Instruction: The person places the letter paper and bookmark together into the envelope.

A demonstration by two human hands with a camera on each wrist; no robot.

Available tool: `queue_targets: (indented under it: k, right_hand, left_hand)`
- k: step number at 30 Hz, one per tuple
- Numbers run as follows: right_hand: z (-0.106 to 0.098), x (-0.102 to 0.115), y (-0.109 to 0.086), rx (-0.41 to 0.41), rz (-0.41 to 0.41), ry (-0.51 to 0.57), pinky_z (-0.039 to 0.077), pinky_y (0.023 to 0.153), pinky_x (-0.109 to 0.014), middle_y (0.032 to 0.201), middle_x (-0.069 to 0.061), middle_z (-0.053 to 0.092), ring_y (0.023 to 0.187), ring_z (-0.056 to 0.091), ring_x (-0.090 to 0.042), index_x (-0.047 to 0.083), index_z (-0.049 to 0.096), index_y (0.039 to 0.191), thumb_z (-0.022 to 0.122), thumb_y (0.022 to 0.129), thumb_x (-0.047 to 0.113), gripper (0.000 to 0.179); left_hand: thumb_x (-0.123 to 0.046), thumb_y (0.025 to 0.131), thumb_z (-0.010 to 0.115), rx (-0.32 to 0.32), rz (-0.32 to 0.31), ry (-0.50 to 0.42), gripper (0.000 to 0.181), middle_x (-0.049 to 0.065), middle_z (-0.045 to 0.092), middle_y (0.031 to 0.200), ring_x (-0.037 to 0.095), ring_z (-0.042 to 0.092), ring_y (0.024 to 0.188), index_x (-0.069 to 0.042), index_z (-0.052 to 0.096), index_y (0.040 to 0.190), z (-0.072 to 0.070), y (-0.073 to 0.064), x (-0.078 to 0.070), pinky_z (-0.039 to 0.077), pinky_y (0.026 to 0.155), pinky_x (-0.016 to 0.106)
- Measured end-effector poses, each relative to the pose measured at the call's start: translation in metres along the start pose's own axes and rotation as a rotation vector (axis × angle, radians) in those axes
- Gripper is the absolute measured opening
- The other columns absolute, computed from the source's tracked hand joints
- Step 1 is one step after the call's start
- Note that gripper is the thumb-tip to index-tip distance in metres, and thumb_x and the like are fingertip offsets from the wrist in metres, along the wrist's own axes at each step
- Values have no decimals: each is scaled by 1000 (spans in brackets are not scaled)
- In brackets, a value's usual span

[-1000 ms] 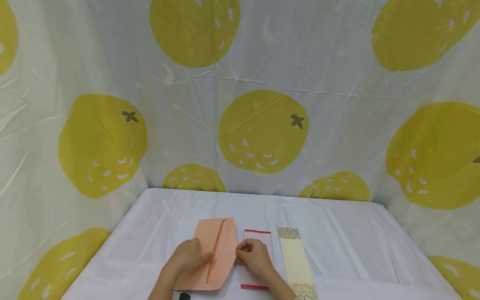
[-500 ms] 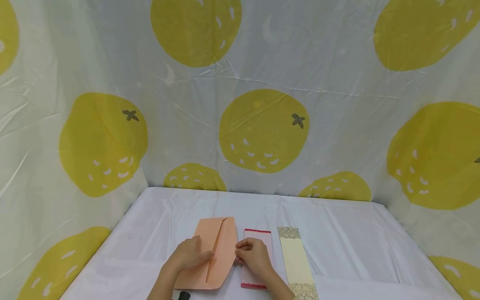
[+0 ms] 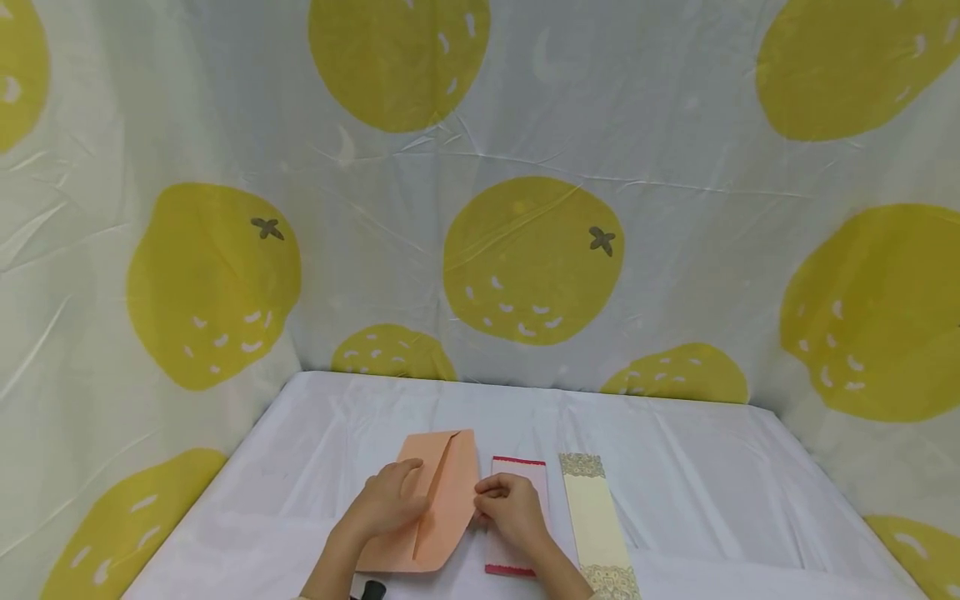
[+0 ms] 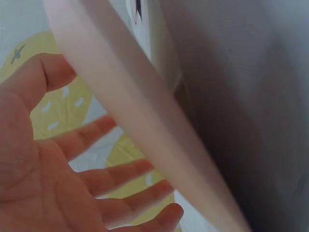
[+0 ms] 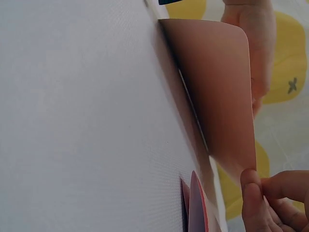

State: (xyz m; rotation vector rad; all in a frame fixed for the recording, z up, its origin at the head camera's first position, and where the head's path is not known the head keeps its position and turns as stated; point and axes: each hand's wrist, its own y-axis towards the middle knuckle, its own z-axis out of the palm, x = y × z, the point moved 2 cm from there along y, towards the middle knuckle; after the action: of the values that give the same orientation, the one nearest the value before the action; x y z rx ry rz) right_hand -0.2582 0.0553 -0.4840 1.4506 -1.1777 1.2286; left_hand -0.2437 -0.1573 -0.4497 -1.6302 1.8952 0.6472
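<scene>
A peach paper envelope [image 3: 453, 500] lies on the white cloth left of centre in the head view, its long overlapping seam facing up. Over its left part is my left hand [image 3: 386, 500], fingers spread and thumb by the seam; the left wrist view has these fingers [image 4: 120, 176] loosely straight beside the paper. My right hand [image 3: 513, 510] pinches the envelope's right edge between thumb and fingertips. In the right wrist view the pinched flap [image 5: 217, 82] stands raised off the cloth. Part of a pink paper sleeve with red scalloped ends [image 3: 519, 467] is hidden beneath the right hand.
A cream paper strip with lace-patterned ends [image 3: 595, 517] lies to the right of the pink one. A small black object [image 3: 372, 590] shows at the bottom edge by the left wrist. White cloth hangings with yellow fruit prints [image 3: 532, 258] enclose the back and sides.
My left hand's fingers have lifted slightly and spread on the envelope. The right hand keeps its pinch on the edge. The head view has shifted a little.
</scene>
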Motion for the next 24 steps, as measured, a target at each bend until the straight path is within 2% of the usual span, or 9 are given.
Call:
queue_targets:
  k: [5, 10, 15, 17, 24]
  right_hand:
    - [-1, 0, 0, 3, -4, -4, 56, 60, -27, 75, -8, 65, 64, 66, -17, -10, 67, 91, 68, 79, -7, 11]
    - [-1, 1, 0, 9, -6, 4, 56, 60, -27, 74, -8, 65, 64, 66, -17, -10, 67, 91, 68, 79, -7, 11]
    - [-1, 1, 0, 10, -11, 11, 56, 60, -28, 74, -9, 65, 64, 66, -18, -10, 67, 90, 68, 79, -8, 11]
    - [-1, 1, 0, 9, -13, 14, 56, 60, -28, 74, -9, 66, 64, 67, -18, -10, 67, 90, 68, 79, -8, 12]
    - [-1, 0, 0, -1, -2, -2, 56, 59, -27, 73, -9, 66, 63, 66, -16, -10, 68, 89, 67, 78, -8, 11]
  left_hand:
    - [-16, 82, 62, 28, 69, -83, 53, 27, 40, 145, 55, 28, 134, -13, 56, 136, 0, 1, 0, 23, 97, 75]
    - [-16, 86, 58, 70, 81, -128, 48, 30, 34, 148, 51, 23, 138, -16, 59, 134, 0, 1, 2, 22, 100, 73]
    - [-18, 90, 57, 90, 89, -142, 44, 22, 45, 144, 52, 18, 140, -16, 59, 134, 1, 0, 2, 19, 103, 71]
    - [-18, 91, 57, 98, 106, -146, 44, 18, 49, 142, 52, 21, 139, -16, 58, 135, 1, 0, 2, 20, 103, 70]
    - [-15, 88, 58, 105, 150, -131, 46, 11, 52, 138, 41, 42, 130, -16, 58, 134, -2, 3, 6, 35, 98, 64]
